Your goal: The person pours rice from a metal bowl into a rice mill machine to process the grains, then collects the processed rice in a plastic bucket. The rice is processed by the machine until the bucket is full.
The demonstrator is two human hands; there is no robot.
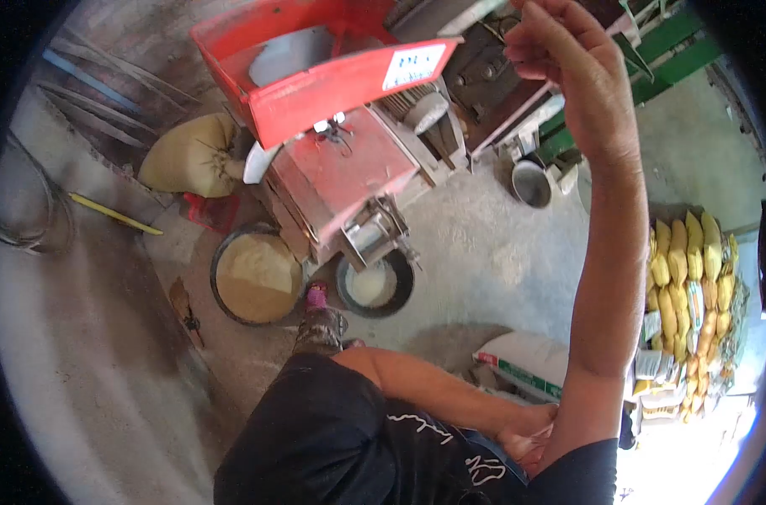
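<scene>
Over concrete floor (501, 252), right hand (568, 76) curls, its hold unclear; left hand (522, 439) half hidden, grip unreadable.

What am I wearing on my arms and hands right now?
Both arms are bare below the short black sleeves. The right hand and left hand have no gloves, and no watch or rings are visible. The black top carries white lettering.

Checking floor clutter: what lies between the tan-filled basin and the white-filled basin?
Head view: a foot in a pink shoe stands between the tan-filled basin and the white-filled basin.
</scene>
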